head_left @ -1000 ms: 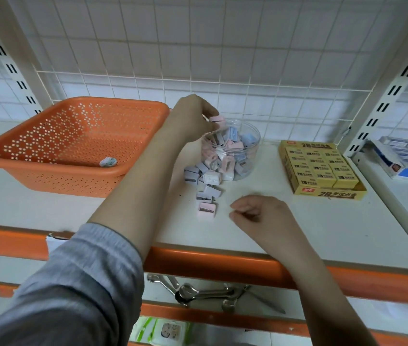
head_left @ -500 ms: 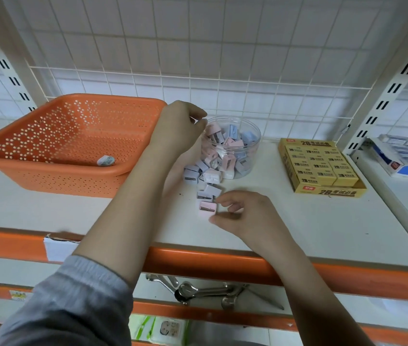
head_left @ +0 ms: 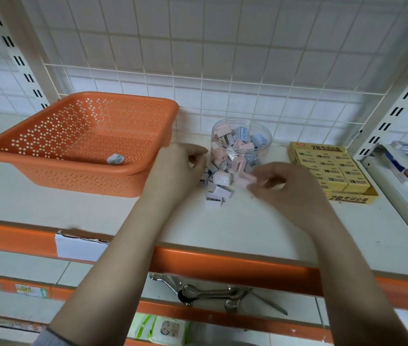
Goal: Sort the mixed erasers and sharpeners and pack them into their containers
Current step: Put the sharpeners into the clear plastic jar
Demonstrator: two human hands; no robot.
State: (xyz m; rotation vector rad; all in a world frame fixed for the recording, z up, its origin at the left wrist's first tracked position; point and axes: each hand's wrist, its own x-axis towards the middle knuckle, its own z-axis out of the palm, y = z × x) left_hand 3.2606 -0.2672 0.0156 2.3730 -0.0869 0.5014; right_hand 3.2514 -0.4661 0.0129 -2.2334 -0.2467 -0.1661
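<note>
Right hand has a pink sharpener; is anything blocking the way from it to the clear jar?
Nothing visible does. The right hand pinches the pink sharpener just in front of the jar, whose mouth is open; the loose sharpeners lie lower left.

Bright, even light; soft shadows; wide-angle edge bending; hands motion-blurred.

Both hands reach forward, left loosely curled, right with fingers pinched together.
</note>
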